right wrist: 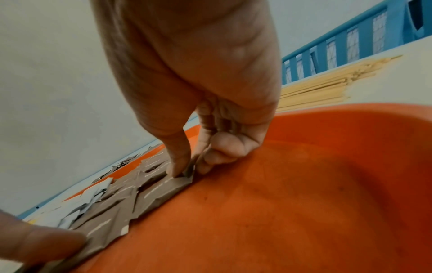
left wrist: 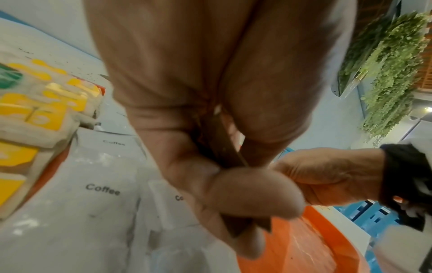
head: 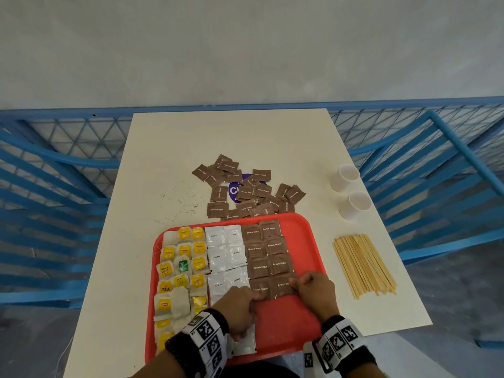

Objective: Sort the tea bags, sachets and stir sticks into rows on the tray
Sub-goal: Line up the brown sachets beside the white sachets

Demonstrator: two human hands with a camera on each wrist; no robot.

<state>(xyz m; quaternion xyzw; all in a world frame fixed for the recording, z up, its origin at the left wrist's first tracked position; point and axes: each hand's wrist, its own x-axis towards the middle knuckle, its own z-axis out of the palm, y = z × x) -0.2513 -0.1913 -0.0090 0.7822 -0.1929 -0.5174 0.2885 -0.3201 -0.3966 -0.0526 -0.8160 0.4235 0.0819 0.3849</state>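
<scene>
Both hands pinch brown sugar sachets on the red tray: left hand one, right hand its neighbour. Likely squaring the row; next, fetch loose sachets beyond the fingertips.

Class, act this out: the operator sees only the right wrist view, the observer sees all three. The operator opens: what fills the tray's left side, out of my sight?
Observer: Tea bags in columns, with white coffee sachets between them and the brown ones.
Operator: How is the left hand gripping?
Observer: It pinches the edge of a brown sugar sachet between thumb and fingers.
Operator: Anything beyond the stir sticks?
Observer: Two white paper cups stand on the table, farther from you than the sticks.
</scene>
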